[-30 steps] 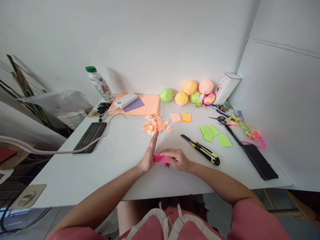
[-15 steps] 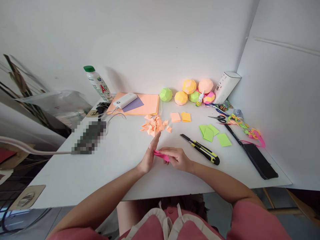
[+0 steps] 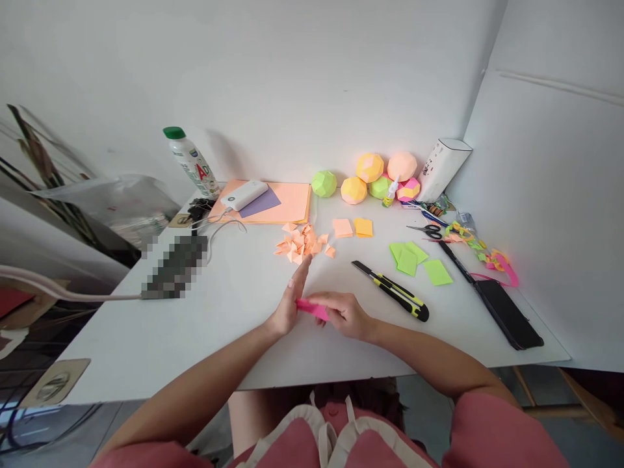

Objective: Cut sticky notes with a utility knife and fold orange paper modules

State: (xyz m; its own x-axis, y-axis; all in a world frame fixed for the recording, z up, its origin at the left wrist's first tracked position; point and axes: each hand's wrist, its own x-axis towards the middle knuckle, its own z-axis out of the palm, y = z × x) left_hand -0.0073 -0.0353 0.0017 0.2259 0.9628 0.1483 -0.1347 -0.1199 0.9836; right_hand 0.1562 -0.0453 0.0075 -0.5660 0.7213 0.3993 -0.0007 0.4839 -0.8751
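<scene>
Head view: your flat, open left hand (image 3: 286,312) touches the pink paper (image 3: 312,309) your curled right hand (image 3: 351,316) holds over the table (image 3: 195,344). Paper balls (image 3: 353,190) look done; green paper squares (image 3: 406,262) lie unfolded.

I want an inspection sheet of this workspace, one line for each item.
Surface: white table, no spill seen.
Work things: pink paper between the hands; folded peach pieces piled beyond.
Clutter: utility knife, scissors and paper scraps at right.
Hands: left hand upright, touching the paper; right hand holds it.
Cables: pale cable crosses the left edge.
Surroundings: white wall behind; plastic bag at left.
</scene>
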